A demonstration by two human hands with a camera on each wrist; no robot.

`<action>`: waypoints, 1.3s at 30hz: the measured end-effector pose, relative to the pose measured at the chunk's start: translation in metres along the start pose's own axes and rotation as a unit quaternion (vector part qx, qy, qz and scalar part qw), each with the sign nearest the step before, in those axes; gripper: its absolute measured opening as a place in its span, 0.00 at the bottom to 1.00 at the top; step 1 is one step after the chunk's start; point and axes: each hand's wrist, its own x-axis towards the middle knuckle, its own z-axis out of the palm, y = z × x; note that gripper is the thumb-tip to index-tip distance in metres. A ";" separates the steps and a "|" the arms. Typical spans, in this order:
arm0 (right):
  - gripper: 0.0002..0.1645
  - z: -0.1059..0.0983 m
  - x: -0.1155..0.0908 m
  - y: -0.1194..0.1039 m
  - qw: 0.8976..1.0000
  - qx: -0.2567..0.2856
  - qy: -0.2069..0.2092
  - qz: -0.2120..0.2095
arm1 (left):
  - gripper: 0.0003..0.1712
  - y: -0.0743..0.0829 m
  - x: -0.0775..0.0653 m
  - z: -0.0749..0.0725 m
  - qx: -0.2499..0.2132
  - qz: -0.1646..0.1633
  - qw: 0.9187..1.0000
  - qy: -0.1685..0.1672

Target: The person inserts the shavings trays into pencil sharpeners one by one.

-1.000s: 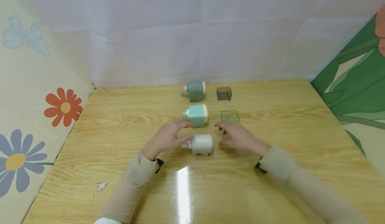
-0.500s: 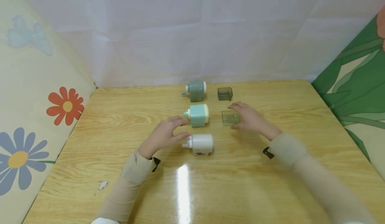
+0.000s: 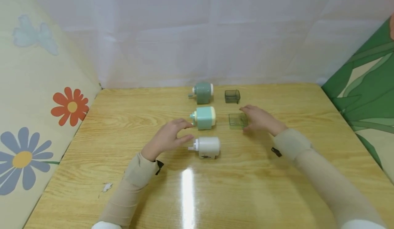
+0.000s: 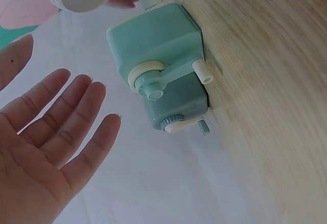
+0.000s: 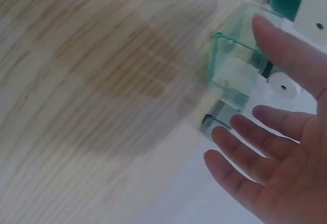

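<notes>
Three hand-crank pencil sharpeners stand in a column: a dark green sharpener farthest off, a mint sharpener in the middle and a white sharpener nearest. To their right lie a smoky clear shavings drawer and a green-tinted clear shavings drawer. My left hand hovers with spread fingers by the crank ends of the mint and white sharpeners, holding nothing. My right hand is at the right end of the green-tinted drawer, thumb and fingers apart; whether it touches the drawer is unclear.
The wooden table ends at a white cloth backdrop. A small white scuffed patch marks the tabletop at the left. Flower-painted panels flank the table.
My right hand has moved away from the white sharpener, right and farther off, to the green-tinted drawer. My left hand has drawn slightly left. The sharpeners have stayed in place.
</notes>
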 end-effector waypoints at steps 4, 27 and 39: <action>0.48 0.004 0.004 0.004 1.000 -0.005 -0.005 -0.001 | 0.19 -0.002 0.002 -0.002 -0.004 0.006 1.000 0.001; 0.39 0.008 0.006 0.005 0.999 -0.018 0.004 -0.026 | 0.31 -0.024 0.050 -0.007 0.058 -0.057 0.995 -0.051; 0.39 0.010 0.005 0.006 1.000 -0.011 0.008 -0.014 | 0.34 -0.033 0.078 0.006 0.089 -0.091 0.985 -0.115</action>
